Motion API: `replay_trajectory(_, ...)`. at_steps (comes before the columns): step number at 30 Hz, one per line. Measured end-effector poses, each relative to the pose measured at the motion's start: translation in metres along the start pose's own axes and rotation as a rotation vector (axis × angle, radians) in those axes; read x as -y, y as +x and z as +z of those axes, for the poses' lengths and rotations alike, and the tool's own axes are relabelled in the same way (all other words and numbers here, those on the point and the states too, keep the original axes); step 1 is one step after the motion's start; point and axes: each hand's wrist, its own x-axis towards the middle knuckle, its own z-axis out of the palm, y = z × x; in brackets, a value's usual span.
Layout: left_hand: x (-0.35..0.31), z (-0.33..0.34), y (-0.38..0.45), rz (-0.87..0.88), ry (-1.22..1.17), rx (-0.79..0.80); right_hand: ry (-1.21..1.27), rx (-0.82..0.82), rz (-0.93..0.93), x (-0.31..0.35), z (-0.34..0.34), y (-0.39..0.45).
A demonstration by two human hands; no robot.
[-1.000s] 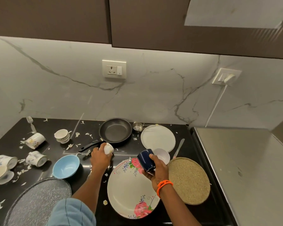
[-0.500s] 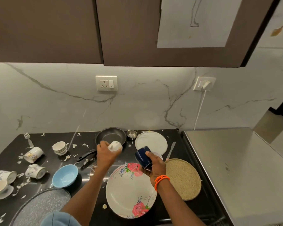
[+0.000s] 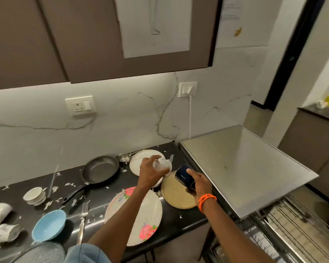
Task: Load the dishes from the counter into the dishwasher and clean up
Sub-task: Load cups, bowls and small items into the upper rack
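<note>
The dark blue cup (image 3: 184, 176) is up off the counter (image 3: 112, 184), tipped on its side with its mouth facing left, and the right hand (image 3: 198, 182) has its fingers wrapped round it, an orange band (image 3: 206, 201) at the wrist. It hangs above the tan round mat (image 3: 176, 195), just beside the steel top of the dishwasher (image 3: 241, 168). Next to it the left hand (image 3: 150, 172) grips a small white cup (image 3: 162, 165), blurred, held in the air over the plain white plate (image 3: 141, 162) and a white bowl (image 3: 159, 182) that peeks out under the wrist.

Below both forearms lies the big floral plate (image 3: 151, 215), flat on the black counter. Further left, a black frying pan (image 3: 100, 168) with its handle pointing toward the near edge, and a small steel cup (image 3: 124, 159) touching its rim. A fork (image 3: 83, 218) lies near the light blue bowl (image 3: 49, 224). A stack of small white cups (image 3: 34, 195) stands beyond that, with two patterned mugs (image 3: 4, 233) tipped over at the far left. White scraps are scattered across the counter. At lower right, wire racks (image 3: 292, 230) show under the steel top.
</note>
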Motion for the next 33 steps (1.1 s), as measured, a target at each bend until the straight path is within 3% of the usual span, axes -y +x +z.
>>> replay_trajectory(9,-0.063,0.111,-0.021,0.187,0.091,0.283,-0.064,-0.273,-0.117,0.016,-0.147,0.013)
replay_trajectory(21,-0.141,0.296,-0.078,0.299,0.163,0.75,0.153,-0.463,0.04,-0.003,-0.368,-0.019)
replay_trajectory(29,-0.138,0.387,-0.124,0.271,0.286,0.966,0.142,-0.621,0.149,-0.061,-0.442,-0.03)
replay_trajectory(33,-0.117,0.428,-0.145,0.238,0.383,1.065,-0.052,-0.671,0.245,-0.088,-0.453,-0.02)
